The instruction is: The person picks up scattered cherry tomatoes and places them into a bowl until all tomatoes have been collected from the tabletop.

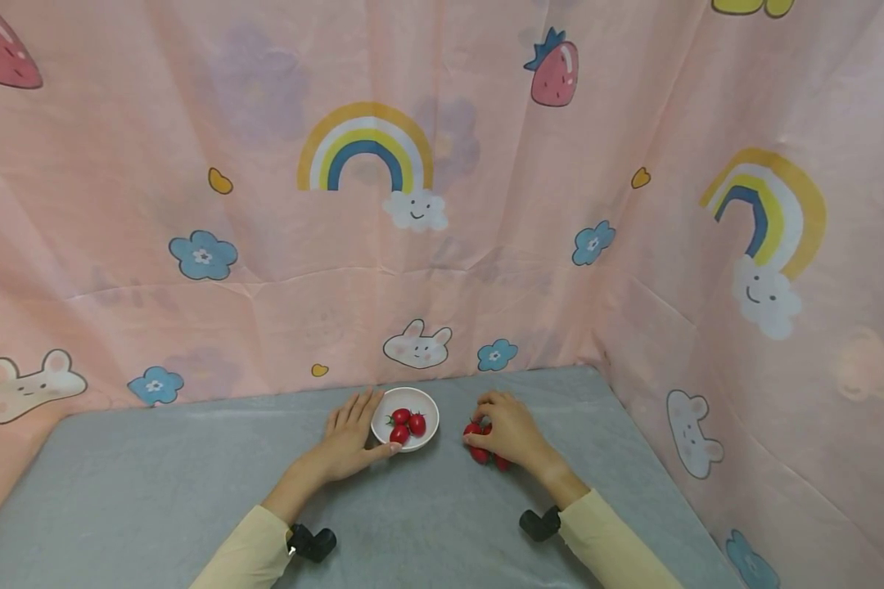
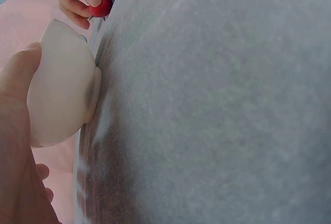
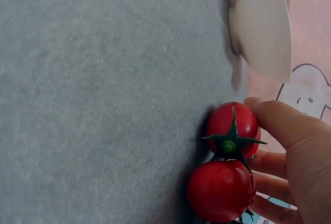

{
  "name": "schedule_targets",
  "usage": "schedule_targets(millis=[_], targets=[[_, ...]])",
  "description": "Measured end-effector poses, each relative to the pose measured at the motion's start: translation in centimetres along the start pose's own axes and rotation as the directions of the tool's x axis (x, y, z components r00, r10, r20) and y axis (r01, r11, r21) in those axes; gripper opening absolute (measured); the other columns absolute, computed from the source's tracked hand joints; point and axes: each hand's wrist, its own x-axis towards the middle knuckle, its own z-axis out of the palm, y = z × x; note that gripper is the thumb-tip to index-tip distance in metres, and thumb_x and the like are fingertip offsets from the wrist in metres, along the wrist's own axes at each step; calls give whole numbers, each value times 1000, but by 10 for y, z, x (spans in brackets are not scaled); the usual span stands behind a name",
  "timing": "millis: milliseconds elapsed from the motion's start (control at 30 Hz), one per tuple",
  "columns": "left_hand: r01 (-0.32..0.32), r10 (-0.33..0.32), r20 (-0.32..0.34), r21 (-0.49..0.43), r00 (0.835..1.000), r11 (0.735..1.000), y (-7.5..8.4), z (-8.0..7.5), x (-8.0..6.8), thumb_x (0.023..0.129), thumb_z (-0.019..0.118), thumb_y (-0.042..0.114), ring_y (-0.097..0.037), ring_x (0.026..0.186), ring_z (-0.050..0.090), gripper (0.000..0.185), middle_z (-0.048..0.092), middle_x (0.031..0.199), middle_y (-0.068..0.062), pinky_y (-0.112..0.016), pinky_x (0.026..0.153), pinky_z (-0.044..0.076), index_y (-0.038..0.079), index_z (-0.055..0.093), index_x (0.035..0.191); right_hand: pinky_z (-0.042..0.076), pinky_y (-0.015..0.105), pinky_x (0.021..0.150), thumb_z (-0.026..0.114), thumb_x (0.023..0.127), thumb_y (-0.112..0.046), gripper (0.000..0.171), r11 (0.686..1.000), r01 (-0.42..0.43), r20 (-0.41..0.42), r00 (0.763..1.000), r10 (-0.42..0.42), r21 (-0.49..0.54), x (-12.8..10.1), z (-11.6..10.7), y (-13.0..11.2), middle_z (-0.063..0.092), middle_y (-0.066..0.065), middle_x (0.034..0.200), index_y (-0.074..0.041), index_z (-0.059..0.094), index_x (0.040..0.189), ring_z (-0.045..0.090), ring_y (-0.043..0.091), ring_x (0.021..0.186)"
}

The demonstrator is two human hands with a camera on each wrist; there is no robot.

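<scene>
A white bowl [image 1: 404,447] with three red cherry tomatoes [image 1: 417,424] in it stands on the grey cloth. My left hand [image 1: 349,442] lies along the bowl's left side, fingers straight and thumb at the near rim. In the left wrist view the thumb [image 2: 27,63] touches the bowl's outer wall. Right of the bowl, my right hand [image 1: 511,429] reaches over a small cluster of cherry tomatoes [image 1: 480,455]. Thumb and fingers pinch a cherry tomato [image 3: 240,118] with a green star-shaped stem. Another tomato [image 3: 220,190] sits beside it on the cloth, and the hand partly hides the rest.
A grey cloth [image 1: 191,483] covers the table. Pink curtains [image 1: 265,245] printed with rainbows, flowers and rabbits hang along the back and right edges. Each wrist wears a black camera, one at the left sleeve [image 1: 246,552] and one at the right sleeve [image 1: 611,540].
</scene>
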Motion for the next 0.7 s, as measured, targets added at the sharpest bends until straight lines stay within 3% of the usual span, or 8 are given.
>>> schedule_targets(millis=[700], targets=[[3, -3, -7, -2, 1000, 1000, 1, 0, 0, 87, 62, 64, -42, 154, 11, 101, 17, 166, -15, -69, 118, 8, 13, 15, 160, 45, 55, 101, 83, 77, -40, 27, 1000, -21, -1, 1000, 21, 5, 3, 1, -1, 67, 9, 122, -15, 74, 83, 57, 30, 116]])
